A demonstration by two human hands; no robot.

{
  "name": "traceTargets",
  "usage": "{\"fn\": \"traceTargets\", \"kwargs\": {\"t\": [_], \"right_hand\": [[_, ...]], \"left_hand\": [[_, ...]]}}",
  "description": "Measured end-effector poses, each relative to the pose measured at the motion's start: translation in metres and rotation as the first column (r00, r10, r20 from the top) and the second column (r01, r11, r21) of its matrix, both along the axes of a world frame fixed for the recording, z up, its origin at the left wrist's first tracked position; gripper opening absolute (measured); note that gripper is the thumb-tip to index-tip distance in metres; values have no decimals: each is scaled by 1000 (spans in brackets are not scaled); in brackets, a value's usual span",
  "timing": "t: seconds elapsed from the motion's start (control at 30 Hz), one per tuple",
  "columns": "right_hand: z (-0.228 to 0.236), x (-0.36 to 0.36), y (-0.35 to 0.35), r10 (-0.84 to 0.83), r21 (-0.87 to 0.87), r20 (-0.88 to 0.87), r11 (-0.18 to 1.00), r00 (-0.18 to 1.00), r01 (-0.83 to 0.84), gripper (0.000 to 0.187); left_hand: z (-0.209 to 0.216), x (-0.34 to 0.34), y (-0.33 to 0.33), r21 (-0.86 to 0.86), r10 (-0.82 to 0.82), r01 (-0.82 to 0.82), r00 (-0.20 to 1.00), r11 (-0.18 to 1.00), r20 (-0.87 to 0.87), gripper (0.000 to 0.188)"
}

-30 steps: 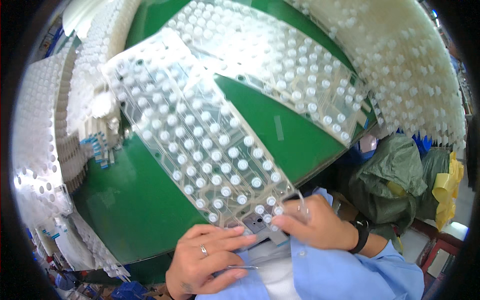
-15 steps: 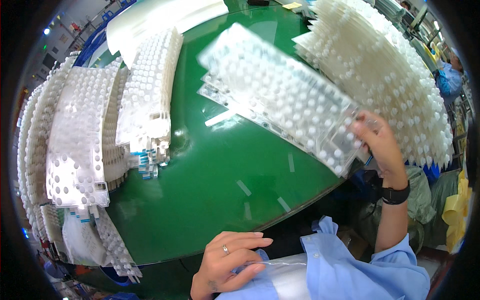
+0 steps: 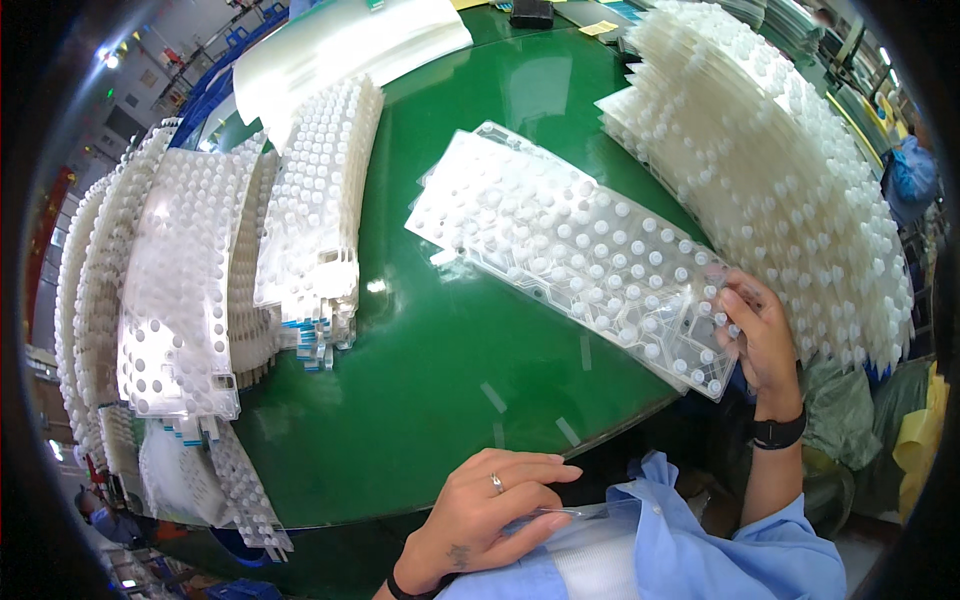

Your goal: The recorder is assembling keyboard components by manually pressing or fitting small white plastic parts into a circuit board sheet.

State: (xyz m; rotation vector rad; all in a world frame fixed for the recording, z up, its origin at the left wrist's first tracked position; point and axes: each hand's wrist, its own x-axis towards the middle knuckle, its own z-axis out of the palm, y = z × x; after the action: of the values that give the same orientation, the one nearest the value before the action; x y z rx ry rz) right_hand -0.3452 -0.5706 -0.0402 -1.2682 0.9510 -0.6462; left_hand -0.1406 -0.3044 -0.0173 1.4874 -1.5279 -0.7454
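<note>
My right hand (image 3: 765,330) pinches the right end of a clear circuit sheet (image 3: 610,265) dotted with round white domes. At least one similar sheet lies beneath it, on the green table (image 3: 430,400); how many my fingers hold is hard to see. My left hand (image 3: 500,505) rests near the table's front edge, before my blue shirt, its fingers nearly straight. Between its thumb and forefinger runs the edge of what looks like thin clear film (image 3: 605,511), whose far end lies against my shirt.
Tall fanned stacks of domed sheets stand left (image 3: 180,270), left of centre (image 3: 315,190) and right (image 3: 740,180). Plain white sheets (image 3: 350,60) lie at the back, near a black block (image 3: 531,13). Short clear strips stick to the table. Another person (image 3: 910,170) is at far right.
The domed sheet in my right hand has come down and lies flatter over the one beneath. My left hand has shifted slightly right. The whole view has turned a little.
</note>
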Motion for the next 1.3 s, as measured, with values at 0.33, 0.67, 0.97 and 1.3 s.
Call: {"fn": "traceTargets", "kwargs": {"t": [0.33, 0.67, 0.97, 1.3], "right_hand": [[-2, 9, 9, -89, -89, -6, 992, 996, 88, 32], [6, -2, 52, 143, -54, -179, 987, 973, -154, 36], [-30, -66, 100, -192, 392, 88, 909, 978, 143, 42], [45, -13, 118, 105, -76, 93, 992, 990, -99, 40]], "left_hand": [[-2, 2, -15, 0, -16, 16, 1000, 1000, 14, 10], [-4, 0, -30, -19, -39, 40, 997, 999, 66, 12], [-9, -5, -37, 40, -14, 4, 967, 999, 254, 14], [-2, 0, -6, -172, 30, -36, 999, 984, -39, 18]]}}
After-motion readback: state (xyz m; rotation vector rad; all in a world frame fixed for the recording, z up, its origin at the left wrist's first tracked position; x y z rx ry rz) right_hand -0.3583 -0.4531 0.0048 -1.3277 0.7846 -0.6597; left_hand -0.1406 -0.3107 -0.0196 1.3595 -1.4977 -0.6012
